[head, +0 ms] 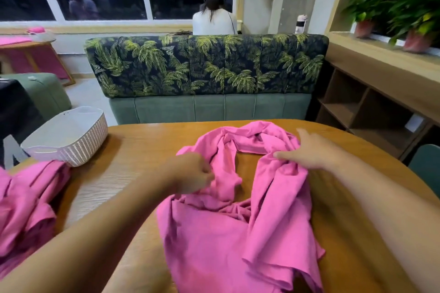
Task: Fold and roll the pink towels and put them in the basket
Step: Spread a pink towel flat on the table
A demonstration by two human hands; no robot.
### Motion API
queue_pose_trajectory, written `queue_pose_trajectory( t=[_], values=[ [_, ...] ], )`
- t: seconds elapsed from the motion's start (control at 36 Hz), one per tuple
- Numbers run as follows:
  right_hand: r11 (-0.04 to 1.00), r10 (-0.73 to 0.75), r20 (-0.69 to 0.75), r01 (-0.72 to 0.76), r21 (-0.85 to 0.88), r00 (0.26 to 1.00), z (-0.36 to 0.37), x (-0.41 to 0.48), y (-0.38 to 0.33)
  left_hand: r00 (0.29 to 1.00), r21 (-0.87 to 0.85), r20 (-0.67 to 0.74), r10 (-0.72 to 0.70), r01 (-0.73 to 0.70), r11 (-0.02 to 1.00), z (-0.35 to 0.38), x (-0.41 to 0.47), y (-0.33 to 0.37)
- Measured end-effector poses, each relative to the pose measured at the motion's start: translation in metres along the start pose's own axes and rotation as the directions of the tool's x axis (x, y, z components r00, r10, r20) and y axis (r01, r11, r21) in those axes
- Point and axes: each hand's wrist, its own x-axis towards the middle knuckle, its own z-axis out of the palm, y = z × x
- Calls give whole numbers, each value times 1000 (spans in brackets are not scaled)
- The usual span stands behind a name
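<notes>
Your left hand [190, 173] seems to pinch the limp towel [214, 233]; your right hand [312, 152] rests flat on it. Find corners; it bunches easily.

I see a crumpled pink towel [240, 216] on the wooden table [142, 140]; left hand [190, 173] pinches a fold, right hand [312, 152] lies flat on its far edge. White basket [69, 137] sits far left, more pink towels [28, 202] beside it.
</notes>
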Motion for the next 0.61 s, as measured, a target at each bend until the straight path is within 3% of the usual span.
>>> queue_pose_trajectory(
  t=[0.06, 0.08, 0.11, 0.17, 0.25, 0.36, 0.53, 0.61],
  values=[
    [997, 79, 131, -80, 4, 988, -2, -13, -7, 923, -45, -385, -18, 1, 999, 13, 7, -3],
    [994, 90, 194, -101, 44, 977, -1, -19, -11, 878, -47, -475, -52, 34, 998, 22, 10, -3],
    [990, 84, 253, -111, 92, 964, 1, -25, -14, 877, -27, -474, -79, 75, 997, 30, 12, -1],
    [989, 39, 343, -85, 120, 939, 12, -33, -19, 943, -70, -294, -156, 142, 987, 48, 18, 2],
    [999, -8, 347, -7, 42, 938, 32, -36, -25, 973, -169, -99, -207, 188, 967, 70, 27, 6],
    [997, -71, 281, 68, 21, 957, 44, -30, -29, 981, 2, -115, -156, 158, 988, 84, 29, 6],
    [972, -199, 205, 220, -83, 958, 20, -12, -21, 988, 66, -152, 4, 6, 998, 95, 6, -5],
    [963, -264, 31, 265, -50, 964, 8, 3, -17, 971, 96, -218, 102, -82, 992, 97, -16, -3]
  ],
)
